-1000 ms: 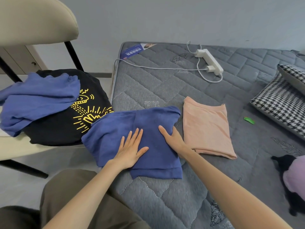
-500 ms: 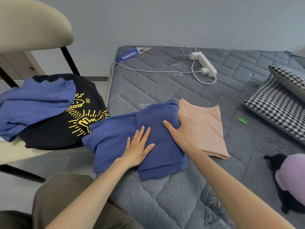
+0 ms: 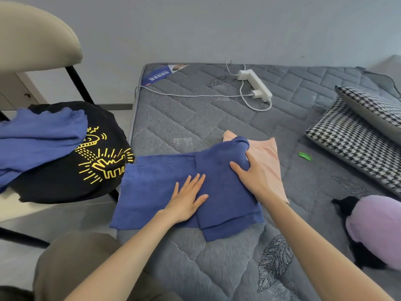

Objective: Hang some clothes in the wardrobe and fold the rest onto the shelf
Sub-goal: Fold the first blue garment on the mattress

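A folded blue garment [image 3: 219, 183] lies at the near left edge of the grey mattress [image 3: 195, 118], and its right part overlaps a folded peach garment [image 3: 268, 157]. My left hand [image 3: 186, 198] presses flat on the middle of the blue garment. My right hand [image 3: 253, 177] holds its right edge, thumb on top and fingers tucked under the bunched cloth. On the chair [image 3: 36, 40] to the left lie a black T-shirt with a yellow print [image 3: 65, 177] and another blue garment [image 3: 39, 137]. No wardrobe or shelf is in view.
A white power strip [image 3: 256, 84] with its cable lies at the far side of the mattress, near a blue leaflet [image 3: 160, 73]. Houndstooth pillows [image 3: 355, 144] sit at the right, with a small green item [image 3: 304, 155] beside them. A purple and black plush [image 3: 377, 231] lies near right.
The blue garment has slid right and now overlaps the peach garment. My right hand moved right with its edge; my left hand stayed flat on it.
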A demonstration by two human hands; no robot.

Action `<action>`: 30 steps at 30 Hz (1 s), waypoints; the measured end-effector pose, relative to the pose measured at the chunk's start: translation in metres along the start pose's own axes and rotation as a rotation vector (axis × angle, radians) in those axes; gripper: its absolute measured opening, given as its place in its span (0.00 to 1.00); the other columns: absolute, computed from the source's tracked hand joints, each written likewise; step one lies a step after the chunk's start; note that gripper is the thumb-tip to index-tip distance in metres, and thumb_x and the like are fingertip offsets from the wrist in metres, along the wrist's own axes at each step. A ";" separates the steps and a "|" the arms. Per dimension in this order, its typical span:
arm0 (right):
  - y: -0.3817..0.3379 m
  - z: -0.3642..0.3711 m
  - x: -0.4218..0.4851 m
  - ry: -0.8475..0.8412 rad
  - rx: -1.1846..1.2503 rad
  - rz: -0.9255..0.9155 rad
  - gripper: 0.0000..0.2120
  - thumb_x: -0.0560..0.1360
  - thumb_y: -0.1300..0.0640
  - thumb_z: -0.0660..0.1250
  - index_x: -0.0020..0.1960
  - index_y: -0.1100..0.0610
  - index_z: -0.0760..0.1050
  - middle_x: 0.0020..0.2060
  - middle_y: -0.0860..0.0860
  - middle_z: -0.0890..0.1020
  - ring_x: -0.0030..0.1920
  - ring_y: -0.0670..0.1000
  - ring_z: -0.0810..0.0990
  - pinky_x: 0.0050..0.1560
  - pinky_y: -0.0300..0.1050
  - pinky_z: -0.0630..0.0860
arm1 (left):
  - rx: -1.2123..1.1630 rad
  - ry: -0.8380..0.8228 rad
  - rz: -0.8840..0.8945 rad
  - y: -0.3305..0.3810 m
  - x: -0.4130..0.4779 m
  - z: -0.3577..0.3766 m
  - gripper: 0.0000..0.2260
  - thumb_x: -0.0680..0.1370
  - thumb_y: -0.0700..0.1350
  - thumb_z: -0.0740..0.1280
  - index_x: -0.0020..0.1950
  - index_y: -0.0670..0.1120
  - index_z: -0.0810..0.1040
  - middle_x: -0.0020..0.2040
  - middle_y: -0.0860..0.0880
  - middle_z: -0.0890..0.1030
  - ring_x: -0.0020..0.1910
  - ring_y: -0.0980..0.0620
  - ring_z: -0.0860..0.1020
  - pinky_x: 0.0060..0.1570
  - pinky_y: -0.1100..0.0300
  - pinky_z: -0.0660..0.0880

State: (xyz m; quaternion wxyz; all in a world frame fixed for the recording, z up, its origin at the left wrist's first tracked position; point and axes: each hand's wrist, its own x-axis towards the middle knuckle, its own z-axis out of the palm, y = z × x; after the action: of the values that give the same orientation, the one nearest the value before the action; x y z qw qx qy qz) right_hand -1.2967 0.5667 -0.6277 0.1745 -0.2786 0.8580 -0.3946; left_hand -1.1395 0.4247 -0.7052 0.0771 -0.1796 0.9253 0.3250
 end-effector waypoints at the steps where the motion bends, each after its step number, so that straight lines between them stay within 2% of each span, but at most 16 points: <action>1: -0.002 0.004 0.002 -0.012 0.022 0.020 0.25 0.80 0.55 0.63 0.74 0.58 0.60 0.69 0.54 0.69 0.70 0.54 0.67 0.63 0.34 0.60 | -0.060 0.042 0.011 -0.006 -0.003 -0.005 0.27 0.82 0.55 0.52 0.78 0.54 0.44 0.78 0.55 0.46 0.77 0.55 0.42 0.74 0.52 0.39; 3: -0.015 0.009 0.002 -0.054 0.102 0.096 0.32 0.78 0.53 0.66 0.77 0.54 0.54 0.72 0.53 0.65 0.72 0.53 0.64 0.68 0.40 0.61 | -0.178 0.121 0.010 -0.017 -0.006 -0.016 0.26 0.82 0.51 0.55 0.78 0.51 0.50 0.78 0.53 0.52 0.77 0.55 0.47 0.74 0.58 0.45; 5: -0.021 0.016 0.009 -0.070 0.090 0.081 0.32 0.77 0.54 0.67 0.76 0.54 0.56 0.71 0.54 0.67 0.68 0.52 0.68 0.63 0.32 0.62 | -0.256 0.189 -0.032 -0.027 -0.007 -0.030 0.24 0.82 0.48 0.59 0.76 0.47 0.58 0.76 0.50 0.59 0.76 0.53 0.55 0.72 0.61 0.52; 7: -0.032 0.024 0.011 -0.074 0.024 0.039 0.32 0.77 0.53 0.66 0.75 0.58 0.57 0.69 0.57 0.70 0.64 0.53 0.71 0.50 0.27 0.61 | -0.372 0.257 -0.100 -0.035 -0.006 -0.046 0.21 0.81 0.46 0.61 0.73 0.45 0.66 0.73 0.48 0.67 0.72 0.53 0.64 0.68 0.63 0.59; 9: -0.044 0.041 0.011 -0.089 0.001 0.040 0.34 0.77 0.52 0.66 0.77 0.54 0.54 0.72 0.55 0.67 0.68 0.54 0.67 0.47 0.26 0.56 | -0.544 0.295 -0.185 -0.042 -0.009 -0.063 0.18 0.81 0.44 0.60 0.71 0.46 0.69 0.70 0.48 0.72 0.67 0.54 0.70 0.64 0.64 0.66; 11: -0.061 0.069 0.007 -0.130 0.103 0.045 0.35 0.77 0.53 0.66 0.78 0.51 0.51 0.74 0.52 0.64 0.71 0.53 0.65 0.51 0.25 0.56 | -0.749 0.307 -0.289 -0.053 -0.015 -0.076 0.15 0.82 0.45 0.59 0.69 0.49 0.71 0.67 0.49 0.74 0.63 0.53 0.73 0.61 0.60 0.72; 13: -0.078 0.101 0.002 -0.182 0.217 0.017 0.35 0.77 0.54 0.65 0.78 0.50 0.50 0.74 0.50 0.63 0.70 0.52 0.66 0.58 0.33 0.61 | -0.989 0.314 -0.402 -0.065 -0.025 -0.085 0.14 0.82 0.45 0.58 0.68 0.49 0.71 0.65 0.49 0.76 0.56 0.53 0.76 0.52 0.62 0.75; 15: -0.093 0.133 -0.003 -0.270 0.278 -0.017 0.36 0.78 0.54 0.65 0.78 0.49 0.48 0.72 0.50 0.66 0.67 0.51 0.70 0.60 0.40 0.69 | -1.154 0.330 -0.498 -0.078 -0.035 -0.092 0.14 0.82 0.46 0.58 0.67 0.48 0.71 0.63 0.48 0.77 0.52 0.52 0.77 0.49 0.60 0.75; 16: -0.098 0.146 -0.005 -0.332 0.309 -0.010 0.36 0.78 0.53 0.65 0.78 0.47 0.47 0.70 0.48 0.69 0.62 0.50 0.73 0.57 0.44 0.74 | -1.212 0.328 -0.543 -0.084 -0.039 -0.093 0.15 0.82 0.47 0.57 0.68 0.47 0.71 0.62 0.47 0.77 0.52 0.50 0.77 0.50 0.59 0.74; 18: -0.102 0.164 -0.010 -0.442 0.364 0.047 0.34 0.78 0.53 0.64 0.77 0.45 0.50 0.60 0.43 0.74 0.47 0.48 0.79 0.42 0.48 0.81 | -1.279 0.312 -0.625 -0.096 -0.047 -0.093 0.17 0.83 0.51 0.55 0.69 0.46 0.70 0.61 0.47 0.77 0.56 0.48 0.77 0.53 0.56 0.73; 19: -0.101 0.168 -0.012 -0.462 0.365 0.059 0.31 0.78 0.53 0.64 0.77 0.46 0.53 0.58 0.42 0.73 0.43 0.48 0.80 0.36 0.47 0.82 | -1.288 0.313 -0.659 -0.101 -0.050 -0.092 0.19 0.83 0.53 0.55 0.69 0.45 0.70 0.63 0.47 0.76 0.59 0.47 0.76 0.55 0.55 0.71; 21: -0.093 0.166 -0.012 -0.420 0.310 0.032 0.25 0.79 0.55 0.63 0.74 0.50 0.61 0.65 0.45 0.72 0.45 0.50 0.80 0.37 0.47 0.82 | -1.270 0.339 -0.672 -0.108 -0.053 -0.089 0.18 0.82 0.54 0.56 0.66 0.45 0.72 0.64 0.47 0.76 0.60 0.48 0.75 0.55 0.54 0.71; 23: -0.079 0.157 -0.008 -0.301 0.214 -0.004 0.20 0.79 0.57 0.62 0.70 0.54 0.67 0.67 0.48 0.73 0.53 0.51 0.79 0.47 0.49 0.81 | -1.190 0.379 -0.655 -0.108 -0.053 -0.087 0.14 0.81 0.54 0.59 0.60 0.48 0.75 0.61 0.48 0.78 0.53 0.51 0.77 0.52 0.55 0.71; 25: -0.063 0.148 -0.006 -0.162 0.080 -0.047 0.18 0.78 0.60 0.62 0.68 0.55 0.70 0.65 0.49 0.75 0.58 0.52 0.77 0.60 0.45 0.73 | -1.085 0.401 -0.622 -0.105 -0.050 -0.084 0.17 0.79 0.54 0.63 0.63 0.47 0.74 0.57 0.51 0.78 0.50 0.53 0.76 0.49 0.58 0.71; 28: -0.043 0.144 -0.010 -0.086 -0.134 -0.152 0.20 0.79 0.57 0.62 0.70 0.55 0.68 0.69 0.51 0.70 0.69 0.55 0.66 0.65 0.37 0.55 | -0.844 0.404 -0.569 -0.099 -0.044 -0.077 0.23 0.78 0.52 0.66 0.70 0.47 0.68 0.56 0.52 0.75 0.48 0.56 0.73 0.44 0.62 0.71; 30: -0.032 0.150 -0.020 -0.202 -0.222 -0.186 0.25 0.80 0.51 0.60 0.75 0.51 0.60 0.76 0.52 0.57 0.74 0.56 0.54 0.69 0.40 0.49 | -0.719 0.463 -0.559 -0.099 -0.044 -0.072 0.21 0.79 0.48 0.65 0.71 0.45 0.67 0.62 0.48 0.74 0.52 0.53 0.72 0.49 0.60 0.70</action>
State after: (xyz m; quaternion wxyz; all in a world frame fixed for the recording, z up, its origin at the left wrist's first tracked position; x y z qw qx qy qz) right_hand -1.1924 0.4750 -0.6957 0.1907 -0.4124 0.8451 -0.2819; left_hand -1.0632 0.3204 -0.6951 -0.1125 -0.5027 0.6645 0.5414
